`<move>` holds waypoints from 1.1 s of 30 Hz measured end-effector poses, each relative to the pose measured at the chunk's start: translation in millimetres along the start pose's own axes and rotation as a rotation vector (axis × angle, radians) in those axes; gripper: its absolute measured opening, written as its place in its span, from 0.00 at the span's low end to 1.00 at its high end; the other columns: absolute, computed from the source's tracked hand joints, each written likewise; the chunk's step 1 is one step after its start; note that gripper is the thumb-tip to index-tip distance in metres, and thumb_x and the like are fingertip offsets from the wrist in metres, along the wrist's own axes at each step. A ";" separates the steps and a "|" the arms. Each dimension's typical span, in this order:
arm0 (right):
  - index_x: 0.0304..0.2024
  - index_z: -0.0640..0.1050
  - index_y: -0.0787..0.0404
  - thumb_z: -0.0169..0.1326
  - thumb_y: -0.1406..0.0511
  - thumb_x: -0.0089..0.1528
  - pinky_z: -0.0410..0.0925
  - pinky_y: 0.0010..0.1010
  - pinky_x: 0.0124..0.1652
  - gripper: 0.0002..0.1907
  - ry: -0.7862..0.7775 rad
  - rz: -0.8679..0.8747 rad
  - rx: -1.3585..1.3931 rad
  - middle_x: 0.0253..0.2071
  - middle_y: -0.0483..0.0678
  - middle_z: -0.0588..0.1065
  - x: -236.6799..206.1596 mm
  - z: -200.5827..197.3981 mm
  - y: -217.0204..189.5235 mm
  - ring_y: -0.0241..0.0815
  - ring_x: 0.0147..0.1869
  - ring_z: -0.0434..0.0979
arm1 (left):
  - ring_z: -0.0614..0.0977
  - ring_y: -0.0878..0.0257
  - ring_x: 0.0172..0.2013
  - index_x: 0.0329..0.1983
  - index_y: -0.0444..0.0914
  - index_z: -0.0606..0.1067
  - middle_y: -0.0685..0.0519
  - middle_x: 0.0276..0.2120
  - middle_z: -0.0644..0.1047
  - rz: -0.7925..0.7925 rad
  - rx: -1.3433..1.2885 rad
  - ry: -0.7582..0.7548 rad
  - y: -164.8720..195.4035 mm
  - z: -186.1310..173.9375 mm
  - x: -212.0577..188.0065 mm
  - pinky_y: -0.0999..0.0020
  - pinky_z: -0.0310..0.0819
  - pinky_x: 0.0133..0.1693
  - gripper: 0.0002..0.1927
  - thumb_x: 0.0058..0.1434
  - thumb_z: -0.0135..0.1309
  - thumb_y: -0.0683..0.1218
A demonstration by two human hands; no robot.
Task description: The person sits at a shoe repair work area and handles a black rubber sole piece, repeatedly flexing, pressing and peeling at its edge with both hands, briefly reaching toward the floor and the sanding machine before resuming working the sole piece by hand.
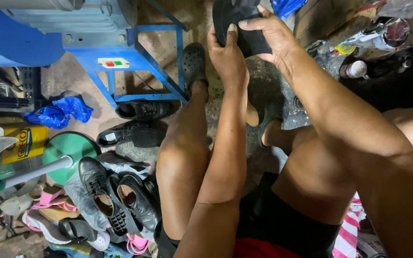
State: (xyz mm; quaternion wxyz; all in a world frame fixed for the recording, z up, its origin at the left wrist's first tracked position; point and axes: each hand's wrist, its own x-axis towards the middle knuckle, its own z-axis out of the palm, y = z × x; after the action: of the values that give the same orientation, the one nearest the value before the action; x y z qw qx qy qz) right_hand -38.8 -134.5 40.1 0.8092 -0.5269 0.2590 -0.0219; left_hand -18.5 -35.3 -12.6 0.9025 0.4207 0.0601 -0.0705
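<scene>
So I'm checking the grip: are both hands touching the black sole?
Touching. The head view shows the left hand and right hand with fingers pressed on the black sole.

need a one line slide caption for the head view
Seated person's left hand and right hand hold a black sole above the floor, black shoes piled beside a blue machine stand.

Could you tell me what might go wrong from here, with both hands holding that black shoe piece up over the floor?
The left hand and right hand grip the black shoe piece only at its lower edge, so it could slip. If dropped, it might land on the grimy floor. The pile of shoes beside the left leg could catch a foot.
</scene>
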 end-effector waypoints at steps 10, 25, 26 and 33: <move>0.63 0.74 0.57 0.63 0.68 0.58 0.73 0.46 0.60 0.30 -0.127 -0.024 -0.084 0.51 0.49 0.79 -2.2 -6.1 -0.2 0.50 0.57 0.79 | 0.81 0.57 0.46 0.59 0.31 0.71 0.44 0.48 0.78 -0.017 0.050 0.010 -8.4 -10.8 -9.1 0.65 0.76 0.50 0.17 0.68 0.54 0.40; 0.66 0.75 0.47 0.68 0.56 0.53 0.67 0.44 0.58 0.37 -0.479 0.081 -1.596 0.55 0.51 0.80 12.3 -74.2 7.5 0.49 0.57 0.77 | 0.80 0.58 0.40 0.58 0.32 0.76 0.49 0.40 0.80 0.220 0.880 -0.313 242.7 -146.3 -127.2 0.65 0.77 0.45 0.16 0.72 0.45 0.42; 0.64 0.76 0.47 0.68 0.56 0.53 0.68 0.43 0.57 0.36 -0.484 0.046 -1.643 0.53 0.51 0.80 7.1 -67.1 4.1 0.49 0.55 0.78 | 0.80 0.58 0.40 0.57 0.32 0.76 0.49 0.40 0.80 0.277 0.845 -0.202 243.4 -184.9 -127.9 0.65 0.76 0.45 0.16 0.72 0.45 0.42; 0.52 0.79 0.57 0.64 0.63 0.53 0.71 0.48 0.50 0.23 -0.437 -0.403 -1.750 0.43 0.57 0.78 -110.6 -14.5 -4.9 0.57 0.50 0.78 | 0.80 0.56 0.40 0.54 0.33 0.77 0.48 0.39 0.80 0.223 1.265 0.467 229.3 -475.5 -92.2 0.63 0.76 0.45 0.14 0.71 0.45 0.43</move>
State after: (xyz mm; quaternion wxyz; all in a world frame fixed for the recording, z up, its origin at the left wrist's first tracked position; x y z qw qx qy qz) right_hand -139.8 -114.7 83.6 0.1346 -0.9782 -0.0716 0.1410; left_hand -91.7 482.7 -128.7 0.4484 0.8750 0.1567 0.0938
